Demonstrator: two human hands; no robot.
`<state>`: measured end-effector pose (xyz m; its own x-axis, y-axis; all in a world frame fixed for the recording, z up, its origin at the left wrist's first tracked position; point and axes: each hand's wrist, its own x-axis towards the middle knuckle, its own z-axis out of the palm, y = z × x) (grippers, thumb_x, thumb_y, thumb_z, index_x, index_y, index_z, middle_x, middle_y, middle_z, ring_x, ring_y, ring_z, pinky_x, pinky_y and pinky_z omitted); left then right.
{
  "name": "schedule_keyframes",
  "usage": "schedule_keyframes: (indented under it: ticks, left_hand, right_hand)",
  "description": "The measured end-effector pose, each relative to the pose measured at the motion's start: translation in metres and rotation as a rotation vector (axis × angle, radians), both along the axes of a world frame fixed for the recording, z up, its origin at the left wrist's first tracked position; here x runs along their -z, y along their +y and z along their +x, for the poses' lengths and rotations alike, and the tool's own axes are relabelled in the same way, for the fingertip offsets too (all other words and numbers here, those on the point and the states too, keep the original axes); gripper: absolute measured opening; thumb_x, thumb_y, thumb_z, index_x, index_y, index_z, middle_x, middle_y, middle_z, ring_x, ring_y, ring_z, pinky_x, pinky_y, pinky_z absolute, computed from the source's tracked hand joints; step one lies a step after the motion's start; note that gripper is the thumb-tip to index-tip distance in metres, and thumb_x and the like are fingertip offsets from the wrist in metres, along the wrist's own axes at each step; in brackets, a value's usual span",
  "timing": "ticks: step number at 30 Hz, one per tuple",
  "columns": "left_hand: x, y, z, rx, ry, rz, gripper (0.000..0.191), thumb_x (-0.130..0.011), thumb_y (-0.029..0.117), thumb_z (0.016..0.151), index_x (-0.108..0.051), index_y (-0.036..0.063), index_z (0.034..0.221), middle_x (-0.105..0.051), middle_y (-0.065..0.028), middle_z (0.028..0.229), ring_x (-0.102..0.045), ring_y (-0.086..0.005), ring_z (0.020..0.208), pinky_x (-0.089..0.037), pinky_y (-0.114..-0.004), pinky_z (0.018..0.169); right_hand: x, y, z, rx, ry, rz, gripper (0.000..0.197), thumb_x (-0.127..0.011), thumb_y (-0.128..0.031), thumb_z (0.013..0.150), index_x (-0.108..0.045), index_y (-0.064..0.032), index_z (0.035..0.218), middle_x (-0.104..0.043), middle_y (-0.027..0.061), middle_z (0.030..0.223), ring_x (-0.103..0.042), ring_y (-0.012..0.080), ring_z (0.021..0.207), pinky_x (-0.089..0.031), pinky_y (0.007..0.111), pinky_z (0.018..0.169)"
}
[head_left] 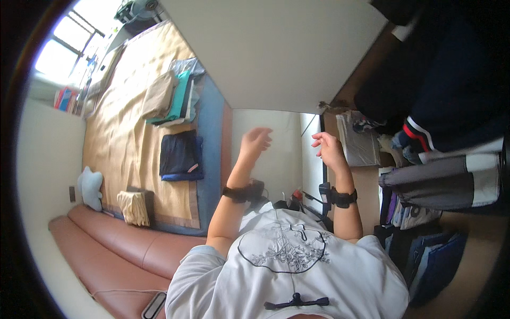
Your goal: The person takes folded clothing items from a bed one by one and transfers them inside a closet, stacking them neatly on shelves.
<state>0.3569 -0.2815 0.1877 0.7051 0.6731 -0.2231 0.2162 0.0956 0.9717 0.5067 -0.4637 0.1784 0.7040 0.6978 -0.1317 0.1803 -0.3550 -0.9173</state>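
Note:
My left hand [256, 142] is raised in front of me, slightly blurred, its fingers loosely curled and holding nothing. Across from it, my right hand [329, 148] is also up, fingers apart and bent inward, with nothing in it. Nearest my left hand is the bed's side, where a folded navy garment [178, 154] lies atop a blue one. Farther along the bed rests a stack of folded clothes [167, 97] in beige, teal and white. To the right of my right hand, a flat clear-plastic package [358, 141] sits in an open wardrobe.
A large pale door panel [271, 48] stands ahead. Dark garments [450, 79] and grey shorts [434, 183] hang in the wardrobe above folded jeans [434, 255]. Beige folded items [133, 208] and a light-blue cushion [91, 188] lie by the bed's brown headboard [119, 239].

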Motion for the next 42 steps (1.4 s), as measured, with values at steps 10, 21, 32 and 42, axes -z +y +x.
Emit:
schedule_keyframes:
  ticks: [10, 21, 32, 42]
  left_hand:
    - [-0.039, 0.096, -0.091, -0.301, -0.139, -0.210, 0.020, -0.053, 0.017, 0.079, -0.060, 0.0008, 0.089, -0.055, -0.0029, 0.068, -0.049, -0.0084, 0.058, -0.039, -0.020, 0.051]
    - [-0.023, 0.176, -0.175, -0.476, -0.173, -0.282, 0.017, -0.050, 0.017, 0.084, -0.059, 0.0056, 0.093, -0.056, 0.0007, 0.068, -0.050, -0.0050, 0.056, -0.041, -0.018, 0.050]
    - [-0.026, 0.224, -0.275, -0.757, -0.182, -0.417, 0.018, -0.050, 0.018, 0.083, -0.060, 0.0076, 0.095, -0.056, 0.0010, 0.068, -0.051, -0.0064, 0.057, -0.043, -0.020, 0.052]
    - [-0.020, 0.238, -0.361, -1.031, -0.277, -0.424, 0.019, -0.047, 0.019, 0.084, -0.059, 0.0071, 0.095, -0.055, 0.0011, 0.068, -0.051, -0.0075, 0.057, -0.043, -0.022, 0.052]
  right_hand:
    - [-0.078, 0.112, -0.050, -0.136, 0.001, -0.164, 0.024, -0.034, -0.011, 0.088, -0.055, -0.0027, 0.097, -0.061, 0.0074, 0.074, -0.053, 0.0135, 0.052, -0.044, 0.027, 0.053]
    - [-0.083, 0.208, -0.096, -0.285, -0.005, -0.210, 0.029, -0.036, -0.017, 0.088, -0.054, -0.0026, 0.106, -0.062, 0.0068, 0.077, -0.054, 0.0137, 0.052, -0.045, 0.027, 0.054]
    - [-0.091, 0.288, -0.154, -0.410, -0.051, -0.289, 0.023, -0.047, -0.019, 0.085, -0.061, -0.0044, 0.096, -0.062, 0.0064, 0.073, -0.055, 0.0122, 0.051, -0.046, 0.025, 0.052]
    - [-0.087, 0.350, -0.211, -0.525, -0.047, -0.240, 0.025, -0.046, -0.019, 0.086, -0.060, -0.0017, 0.097, -0.062, 0.0075, 0.072, -0.055, 0.0123, 0.050, -0.046, 0.026, 0.051]
